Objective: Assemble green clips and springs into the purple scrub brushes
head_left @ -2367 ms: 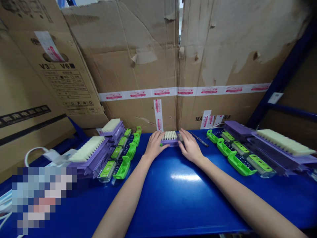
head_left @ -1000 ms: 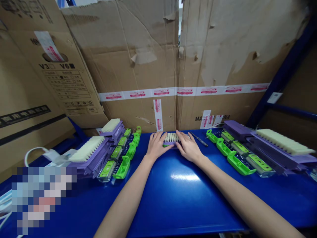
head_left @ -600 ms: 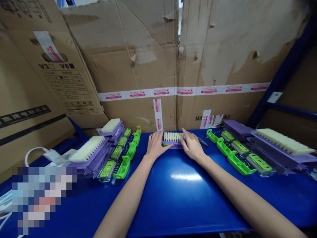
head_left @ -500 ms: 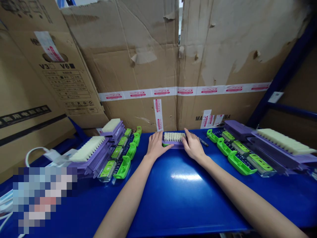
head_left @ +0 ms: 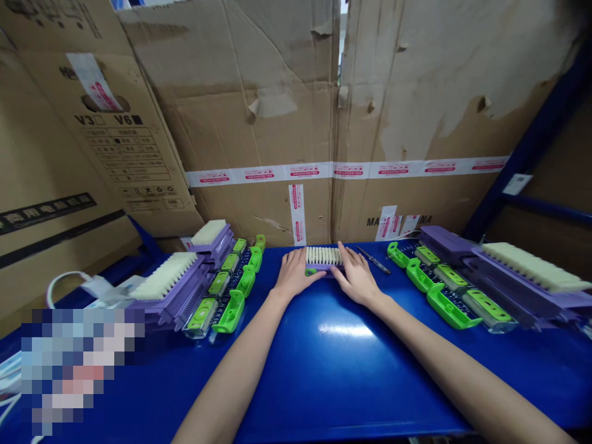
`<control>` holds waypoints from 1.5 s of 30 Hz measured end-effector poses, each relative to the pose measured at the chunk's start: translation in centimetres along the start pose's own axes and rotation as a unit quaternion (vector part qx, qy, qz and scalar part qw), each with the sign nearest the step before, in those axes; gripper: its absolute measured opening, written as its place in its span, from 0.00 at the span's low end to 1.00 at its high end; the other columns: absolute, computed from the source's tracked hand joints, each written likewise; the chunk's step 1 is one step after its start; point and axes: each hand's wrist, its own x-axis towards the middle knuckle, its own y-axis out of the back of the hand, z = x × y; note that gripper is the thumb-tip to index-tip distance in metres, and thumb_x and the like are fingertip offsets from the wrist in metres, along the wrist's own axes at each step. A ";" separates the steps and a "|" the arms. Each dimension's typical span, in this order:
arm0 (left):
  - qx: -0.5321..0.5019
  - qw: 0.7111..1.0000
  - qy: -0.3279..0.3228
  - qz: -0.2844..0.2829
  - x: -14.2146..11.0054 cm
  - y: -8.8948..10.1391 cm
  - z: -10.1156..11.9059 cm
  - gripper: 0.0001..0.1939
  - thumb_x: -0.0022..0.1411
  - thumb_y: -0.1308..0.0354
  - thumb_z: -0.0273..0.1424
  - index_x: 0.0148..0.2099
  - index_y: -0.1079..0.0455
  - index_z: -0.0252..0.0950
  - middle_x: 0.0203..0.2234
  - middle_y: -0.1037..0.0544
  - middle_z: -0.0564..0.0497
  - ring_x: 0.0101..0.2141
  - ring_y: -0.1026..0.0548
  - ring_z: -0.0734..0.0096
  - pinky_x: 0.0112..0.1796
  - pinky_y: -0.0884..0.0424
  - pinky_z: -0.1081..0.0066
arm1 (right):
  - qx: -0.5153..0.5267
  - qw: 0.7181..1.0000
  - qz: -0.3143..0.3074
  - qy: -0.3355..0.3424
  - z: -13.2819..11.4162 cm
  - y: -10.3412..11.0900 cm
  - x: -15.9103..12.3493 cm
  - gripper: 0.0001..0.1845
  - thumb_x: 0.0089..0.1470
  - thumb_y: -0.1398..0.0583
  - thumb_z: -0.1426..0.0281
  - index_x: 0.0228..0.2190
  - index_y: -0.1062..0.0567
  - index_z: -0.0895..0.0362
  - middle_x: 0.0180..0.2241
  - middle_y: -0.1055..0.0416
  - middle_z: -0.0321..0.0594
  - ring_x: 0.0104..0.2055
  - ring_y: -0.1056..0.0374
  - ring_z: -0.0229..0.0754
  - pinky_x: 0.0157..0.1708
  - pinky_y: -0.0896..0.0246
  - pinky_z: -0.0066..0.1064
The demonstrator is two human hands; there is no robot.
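Evidently we had our left hand (head_left: 295,275) and right hand (head_left: 357,275) clasped, thumbs nearest us, around the ends of the purple brush (head_left: 324,262) at the blue table's (head_left: 345,382) far middle, its body probably light and stiff, best gripped there, below the pale bristles (head_left: 322,254)

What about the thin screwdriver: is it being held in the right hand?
No, the screwdriver lies on the blue table beside the right hand, which is at one end of the purple brush.
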 end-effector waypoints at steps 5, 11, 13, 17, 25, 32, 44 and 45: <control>0.019 1.000 -0.001 0.016 0.0 -0.1 0.0 0.42 0.53 0.46 0.55 0.60 0.48 0.33 0.51 0.32 0.38 0.50 0.34 0.52 0.48 0.39 0.59 | -0.054 0.998 -0.013 0.021 -0.3 0.0 -0.2 0.34 0.60 0.54 0.60 0.63 0.55 0.62 0.61 0.47 0.51 0.64 0.54 0.51 0.58 0.55 0.48; 0.048 0.998 -0.019 0.036 -0.1 -0.1 0.0 0.43 0.52 0.46 0.56 0.59 0.45 0.30 0.47 0.29 0.37 0.47 0.32 0.52 0.46 0.38 0.59 | -0.098 0.994 -0.006 0.057 -0.2 0.0 -0.3 0.36 0.60 0.54 0.60 0.64 0.57 0.62 0.61 0.49 0.54 0.64 0.55 0.52 0.59 0.56 0.50; 0.056 0.997 -0.024 0.044 -0.1 -0.2 0.0 0.43 0.51 0.47 0.57 0.59 0.44 0.30 0.46 0.28 0.37 0.47 0.32 0.51 0.46 0.39 0.58 | -0.101 0.993 -0.004 0.068 -0.2 0.1 -0.3 0.36 0.60 0.54 0.59 0.64 0.57 0.62 0.61 0.48 0.54 0.64 0.54 0.52 0.59 0.57 0.49; 0.075 0.995 -0.034 0.048 -0.1 -0.1 0.1 0.44 0.51 0.46 0.57 0.58 0.42 0.27 0.46 0.28 0.35 0.47 0.32 0.51 0.48 0.40 0.58 | -0.105 0.990 -0.010 0.091 -0.1 0.4 -0.3 0.36 0.60 0.53 0.58 0.63 0.55 0.64 0.60 0.47 0.57 0.63 0.54 0.53 0.59 0.57 0.49; 0.101 0.991 -0.060 0.060 -0.1 0.4 0.4 0.41 0.52 0.46 0.56 0.58 0.41 0.28 0.48 0.29 0.36 0.47 0.32 0.52 0.50 0.42 0.57 | -0.130 0.983 -0.005 0.130 0.1 1.0 -0.1 0.34 0.60 0.53 0.58 0.62 0.48 0.63 0.58 0.44 0.61 0.61 0.50 0.57 0.57 0.56 0.51; 0.082 0.993 -0.062 0.054 -0.1 0.5 0.4 0.41 0.53 0.46 0.55 0.58 0.41 0.28 0.48 0.29 0.35 0.47 0.32 0.51 0.51 0.43 0.56 | -0.123 0.983 -0.001 0.135 0.0 1.1 0.0 0.35 0.59 0.52 0.56 0.62 0.47 0.64 0.58 0.44 0.60 0.60 0.49 0.58 0.56 0.54 0.51; 0.087 0.994 -0.050 0.051 -0.1 0.8 0.7 0.40 0.53 0.46 0.54 0.58 0.42 0.29 0.47 0.29 0.36 0.47 0.32 0.50 0.50 0.43 0.55 | -0.111 0.984 -0.010 0.136 0.3 1.0 -0.1 0.36 0.59 0.51 0.55 0.62 0.48 0.64 0.58 0.44 0.60 0.60 0.50 0.57 0.57 0.56 0.51; 0.091 0.993 -0.050 0.050 -0.1 0.9 0.7 0.40 0.53 0.46 0.54 0.58 0.41 0.29 0.47 0.29 0.35 0.47 0.32 0.50 0.50 0.43 0.54 | -0.112 0.984 -0.011 0.138 0.3 1.1 -0.1 0.37 0.58 0.51 0.56 0.62 0.48 0.64 0.58 0.44 0.60 0.60 0.50 0.57 0.57 0.57 0.51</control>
